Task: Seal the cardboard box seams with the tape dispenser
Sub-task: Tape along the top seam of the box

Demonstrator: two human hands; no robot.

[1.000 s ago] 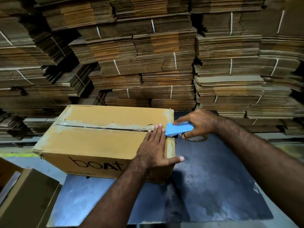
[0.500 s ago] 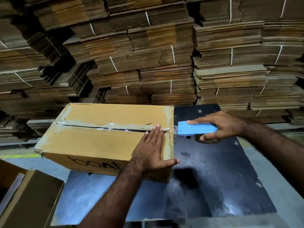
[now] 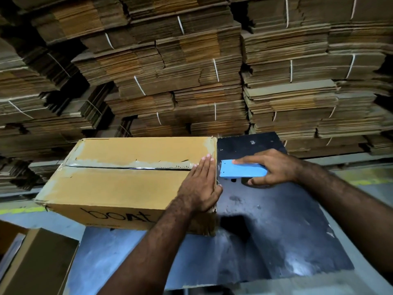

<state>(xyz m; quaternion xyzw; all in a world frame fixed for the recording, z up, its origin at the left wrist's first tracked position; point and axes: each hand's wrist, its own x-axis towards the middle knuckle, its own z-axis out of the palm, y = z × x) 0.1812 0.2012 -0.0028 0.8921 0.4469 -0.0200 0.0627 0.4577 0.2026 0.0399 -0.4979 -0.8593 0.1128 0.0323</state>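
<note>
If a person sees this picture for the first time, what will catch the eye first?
First, the bright blue tape dispenser, gripped by the right hand just off the right end of the cardboard box. The left hand lies flat on that end. Behind, bundles of flattened cartons fill the background.

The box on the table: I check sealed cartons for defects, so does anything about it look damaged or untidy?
Yes. The tape along the top seam of the box looks ragged and torn, and its near right corner is frayed. The left hand lies flat by that end.
</note>
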